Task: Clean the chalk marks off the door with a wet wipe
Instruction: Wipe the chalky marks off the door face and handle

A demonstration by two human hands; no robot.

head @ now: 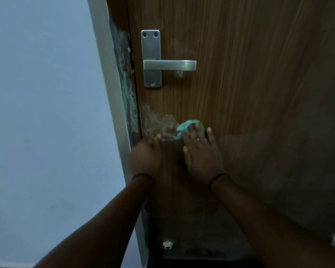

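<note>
A brown wooden door (pixel 240 74) fills the view. Whitish chalk marks (pixel 157 122) smear its left side below the handle. Greenish chalk marks (pixel 127 84) run down the door frame edge. My right hand (pixel 201 153) presses a crumpled green-stained wet wipe (pixel 188 127) flat against the door, just right of the whitish smear. My left hand (pixel 146 153) rests on the door's left edge beside it, its fingers against the wood and holding nothing.
A metal lever handle (pixel 169 65) on its plate sits above the hands. A pale wall (pixel 43 113) lies to the left of the frame. A small white stopper (pixel 167 245) sits low near the door's foot.
</note>
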